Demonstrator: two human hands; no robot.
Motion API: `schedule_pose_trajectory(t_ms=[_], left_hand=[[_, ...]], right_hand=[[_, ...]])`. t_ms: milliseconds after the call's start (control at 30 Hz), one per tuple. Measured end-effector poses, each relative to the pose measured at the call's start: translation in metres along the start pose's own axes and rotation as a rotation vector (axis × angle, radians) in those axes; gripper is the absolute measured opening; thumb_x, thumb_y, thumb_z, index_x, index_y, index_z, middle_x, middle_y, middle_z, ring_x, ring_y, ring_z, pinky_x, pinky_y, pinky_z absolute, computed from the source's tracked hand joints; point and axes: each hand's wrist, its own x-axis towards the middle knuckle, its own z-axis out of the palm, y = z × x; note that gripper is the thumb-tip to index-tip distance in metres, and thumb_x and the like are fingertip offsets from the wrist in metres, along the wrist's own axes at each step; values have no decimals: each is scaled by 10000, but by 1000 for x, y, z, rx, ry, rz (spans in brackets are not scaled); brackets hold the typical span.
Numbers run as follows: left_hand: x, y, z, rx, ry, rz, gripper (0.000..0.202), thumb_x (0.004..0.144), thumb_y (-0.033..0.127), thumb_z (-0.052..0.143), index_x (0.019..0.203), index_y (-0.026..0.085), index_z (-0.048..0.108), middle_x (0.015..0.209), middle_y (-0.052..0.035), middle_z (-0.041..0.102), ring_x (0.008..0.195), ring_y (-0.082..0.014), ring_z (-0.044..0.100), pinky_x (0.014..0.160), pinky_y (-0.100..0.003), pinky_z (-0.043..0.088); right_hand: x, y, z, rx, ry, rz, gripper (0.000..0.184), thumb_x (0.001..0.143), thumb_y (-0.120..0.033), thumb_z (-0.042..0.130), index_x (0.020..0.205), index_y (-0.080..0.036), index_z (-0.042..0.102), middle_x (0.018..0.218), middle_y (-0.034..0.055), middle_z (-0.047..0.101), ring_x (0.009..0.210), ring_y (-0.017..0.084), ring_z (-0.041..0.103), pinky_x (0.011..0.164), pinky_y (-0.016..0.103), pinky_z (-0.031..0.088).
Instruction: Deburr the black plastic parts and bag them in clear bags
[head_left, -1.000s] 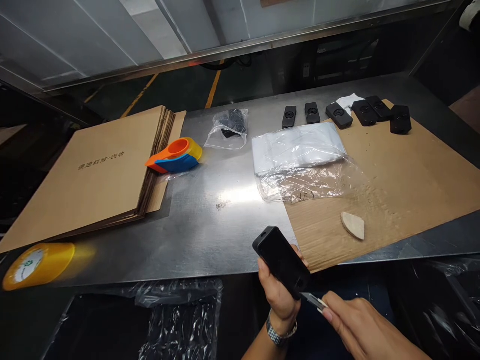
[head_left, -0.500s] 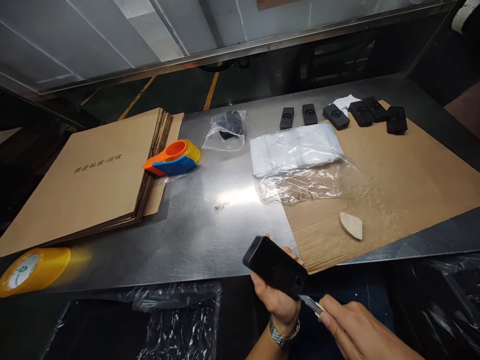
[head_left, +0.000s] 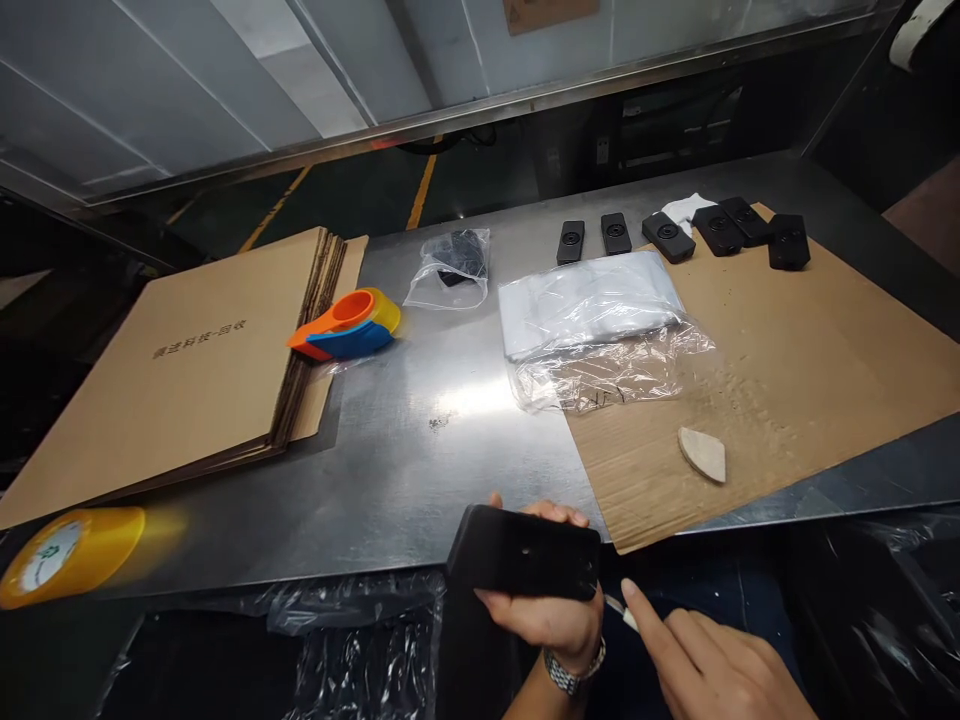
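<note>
Device (head_left: 517, 550): black, held at the table's front edge, right of its middle; underlying stretch of edge blocked.
Left hand (head_left: 555, 625): grasping device from below, fingertips curled over far side; watch (head_left: 566, 675) on wrist.
Right hand (head_left: 712, 660): just right of device, fingers gripping blade tool (head_left: 630, 620).
Table (head_left: 390, 480): metal.
Cardboard sheet (head_left: 810, 360): over right part of table; tan wedge (head_left: 703, 455) near its front edge.
Wrapped bundle (head_left: 592, 295): white, clear film, across sheet's left edge; lies between hands and back row.
Black units (head_left: 571, 242): six, along back edge, right half; white scrap (head_left: 688, 207) partly behind them.
Clear bag (head_left: 450, 270): near back edge, dark item inside, hard to make out.
Tape dispenser (head_left: 349, 325): orange-blue, against right side of carton stack (head_left: 187, 350), left end.
Tape roll (head_left: 75, 555): yellow, front edge, far left.
Hidden: most of tool's handle, inside right hand; blade tip contact, can't tell.
Cut off: right forearm, bottom.
</note>
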Motion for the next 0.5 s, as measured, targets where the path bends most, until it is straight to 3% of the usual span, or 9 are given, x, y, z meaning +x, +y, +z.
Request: schedule_pose_trajectory(t_ms=[133, 333, 500], left_hand=[[1, -2, -2, 23, 4, 89, 454, 811, 565, 310, 1114, 340, 563, 677, 15, 606, 581, -174, 528, 553, -296, 454], [1, 2, -3, 24, -46, 122, 462, 765, 617, 434, 1123, 351, 555, 690, 25, 609, 605, -180, 525, 581, -304, 459], [0, 3, -2, 23, -43, 131, 475, 720, 636, 499, 1101, 363, 576, 680, 29, 609, 593, -177, 526, 569, -304, 454]], right_hand=[[8, -3, -3, -133, 28, -29, 460, 936, -101, 198, 1003, -43, 650, 472, -9, 495, 359, 91, 508, 357, 189, 406], [12, -6, -7, -127, 21, -33, 637, 984, -317, 101, 955, -46, 677, 453, 6, 489, 351, 90, 504, 345, 182, 407], [5, -4, 0, -118, -33, -42, 599, 977, -269, 105, 1015, -29, 652, 486, 18, 511, 378, 94, 528, 355, 179, 418]])
